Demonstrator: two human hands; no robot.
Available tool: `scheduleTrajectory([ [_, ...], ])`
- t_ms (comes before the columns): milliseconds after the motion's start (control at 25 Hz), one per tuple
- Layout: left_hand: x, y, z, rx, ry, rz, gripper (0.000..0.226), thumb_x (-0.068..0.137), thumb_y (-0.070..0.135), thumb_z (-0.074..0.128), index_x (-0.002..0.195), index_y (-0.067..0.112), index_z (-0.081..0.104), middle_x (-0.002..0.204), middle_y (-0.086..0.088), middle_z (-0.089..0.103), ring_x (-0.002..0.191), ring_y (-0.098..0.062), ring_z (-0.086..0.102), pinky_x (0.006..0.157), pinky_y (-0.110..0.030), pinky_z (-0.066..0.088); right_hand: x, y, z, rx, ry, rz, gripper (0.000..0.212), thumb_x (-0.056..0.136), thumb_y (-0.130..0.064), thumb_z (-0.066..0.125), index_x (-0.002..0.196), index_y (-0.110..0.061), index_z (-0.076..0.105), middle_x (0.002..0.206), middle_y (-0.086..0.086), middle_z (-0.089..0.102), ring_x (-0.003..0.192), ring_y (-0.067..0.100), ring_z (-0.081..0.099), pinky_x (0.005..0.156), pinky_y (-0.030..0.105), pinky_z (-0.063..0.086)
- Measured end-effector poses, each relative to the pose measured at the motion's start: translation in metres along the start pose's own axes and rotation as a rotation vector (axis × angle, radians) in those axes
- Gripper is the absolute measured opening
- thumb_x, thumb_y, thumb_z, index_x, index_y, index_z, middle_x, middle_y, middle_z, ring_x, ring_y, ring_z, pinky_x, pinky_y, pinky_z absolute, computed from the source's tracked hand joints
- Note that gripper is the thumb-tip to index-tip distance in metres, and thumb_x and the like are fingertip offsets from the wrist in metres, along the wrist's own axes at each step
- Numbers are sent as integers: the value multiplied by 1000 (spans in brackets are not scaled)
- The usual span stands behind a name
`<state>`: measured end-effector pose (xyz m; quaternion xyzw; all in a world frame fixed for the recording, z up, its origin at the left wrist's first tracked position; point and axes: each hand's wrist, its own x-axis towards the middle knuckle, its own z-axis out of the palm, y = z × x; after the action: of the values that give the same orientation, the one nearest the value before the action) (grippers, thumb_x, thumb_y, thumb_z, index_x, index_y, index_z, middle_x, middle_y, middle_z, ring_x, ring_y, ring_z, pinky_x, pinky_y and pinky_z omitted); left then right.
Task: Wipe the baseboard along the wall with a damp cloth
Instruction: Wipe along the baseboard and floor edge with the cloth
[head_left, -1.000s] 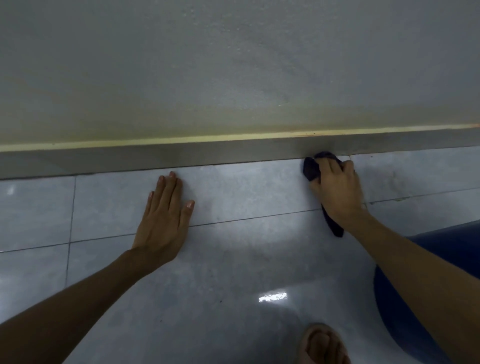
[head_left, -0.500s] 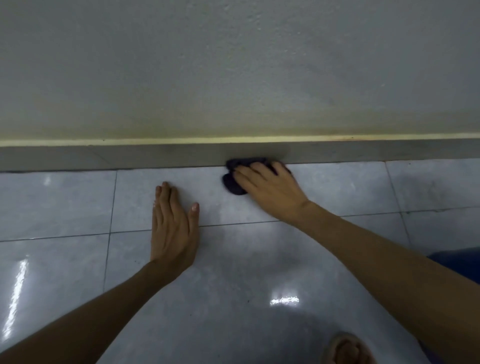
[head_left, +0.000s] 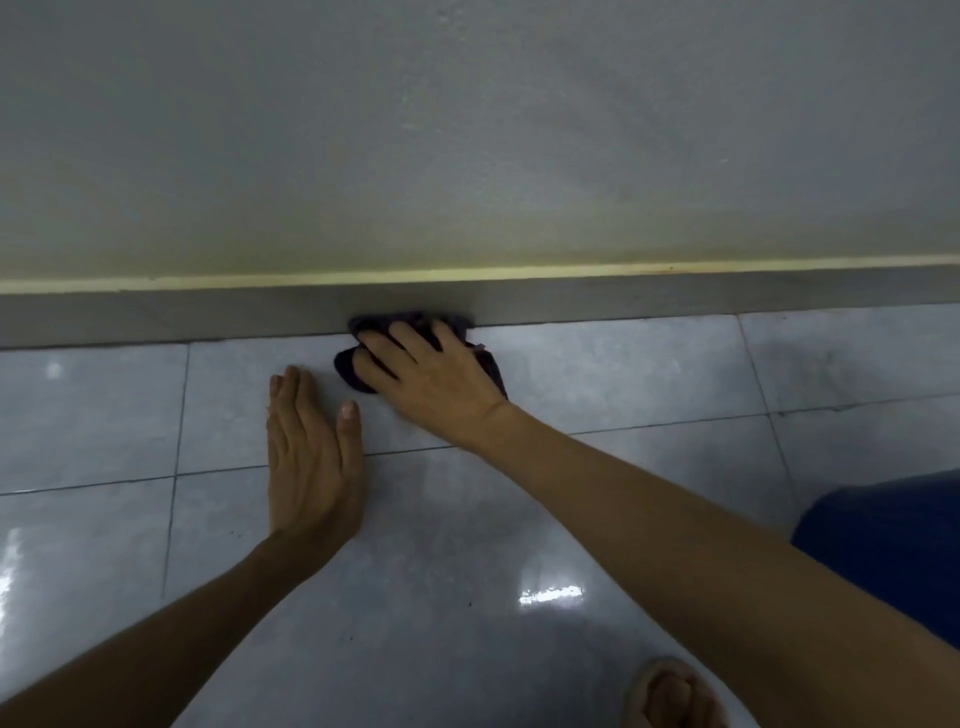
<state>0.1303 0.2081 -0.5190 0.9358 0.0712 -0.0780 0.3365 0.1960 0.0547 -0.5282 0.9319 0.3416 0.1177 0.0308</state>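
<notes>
The left hand (head_left: 311, 457) lay flat on the tiled floor (head_left: 93, 415), palm down. Its fingers (head_left: 291, 395) were extended and held close together, pointing toward the wall; the thumb stood slightly apart on the side nearer the other hand. This hand gripped nothing. A grout line crossed beneath it, behind the knuckles, and a second grout line ran away from the wall, off to the outer side of the fingers.

Ahead of the left fingertips, a bare strip of tile separated them from the baseboard (head_left: 156, 317), a grey band running along the foot of the wall (head_left: 467, 130), with a pale yellow stripe along its upper edge.

Just beside the left thumb, and a little forward of it, the right hand (head_left: 431, 374) pressed a dark cloth (head_left: 358, 376) down where the floor met the baseboard. The right fingers (head_left: 410, 338) were spread moderately over the bunched fabric, their tips reaching onto the part of the cloth that touched the lower face of the baseboard. Cloth showed beyond the fingertips, under the thumb side, and behind the little-finger side toward the wrist. Whether the fingers pinched the fabric or only bore down on it could not be determined.

Behind the right forearm, a blue-clad knee (head_left: 893, 545) was visible, and a foot in a sandal (head_left: 670, 696) rested on the floor near the frame's lower edge.
</notes>
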Motion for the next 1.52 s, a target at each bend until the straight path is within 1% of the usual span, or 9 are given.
scheduleTrajectory([
  [200,7,11,3,108,-151,200,70,93,50,15,149,12,-1,160,-1,-6,144,-7,-11,118,-32,-4,-86,82,-10,-120,-86,42,42,86,-8,50,128,-7,57,133,13,59,112,32,58,83,50,49],
  [440,14,43,24,143,-289,337,80,86,57,4,149,8,8,160,-3,-1,144,-7,-8,116,-27,-2,-200,172,-70,-204,-455,393,74,52,6,85,117,1,49,116,27,64,97,47,62,68,54,55],
  [600,16,39,30,190,-299,355,80,84,60,-1,148,13,-2,159,0,-11,143,-6,-17,115,-26,-7,-158,164,-77,-256,-52,-48,21,89,3,54,104,-10,60,110,12,69,100,34,65,83,45,52],
  [720,15,38,31,211,-298,364,77,84,61,-2,145,15,-6,157,1,-12,143,-6,-17,116,-26,-6,-104,143,-48,-152,97,-439,18,94,-3,59,100,-18,67,117,1,70,110,23,65,98,41,47],
  [800,15,37,30,216,-280,385,80,84,61,-3,147,12,0,157,2,-8,144,-7,-13,117,-28,-2,-110,166,-47,-232,101,-494,21,93,-1,59,110,-15,62,121,1,69,115,23,63,104,44,41],
  [880,18,33,26,220,-289,415,80,85,61,-3,147,11,2,157,3,-6,145,-7,-10,119,-31,1,-147,199,-59,-285,9,-394,35,87,3,59,118,-12,57,122,4,69,116,26,61,107,47,32],
  [1000,19,30,25,226,-302,422,76,86,59,0,148,14,0,158,3,-8,143,-3,-15,118,-28,-2,-191,218,-76,-404,-98,-184,31,82,9,57,106,-9,66,115,10,70,104,30,65,95,48,42],
  [1280,14,35,35,263,-260,415,73,89,56,3,148,14,-2,159,0,-7,144,-6,-14,118,-29,-4,-113,152,-17,-313,89,-271,24,96,-3,53,107,-18,67,118,1,69,110,19,64,96,35,43],
  [1520,17,30,32,280,-264,457,72,90,54,8,149,13,2,159,0,-5,144,-4,-14,118,-31,-1,-225,210,-42,-460,111,170,16,92,-3,58,102,-10,68,104,8,71,93,30,67,78,40,52],
])
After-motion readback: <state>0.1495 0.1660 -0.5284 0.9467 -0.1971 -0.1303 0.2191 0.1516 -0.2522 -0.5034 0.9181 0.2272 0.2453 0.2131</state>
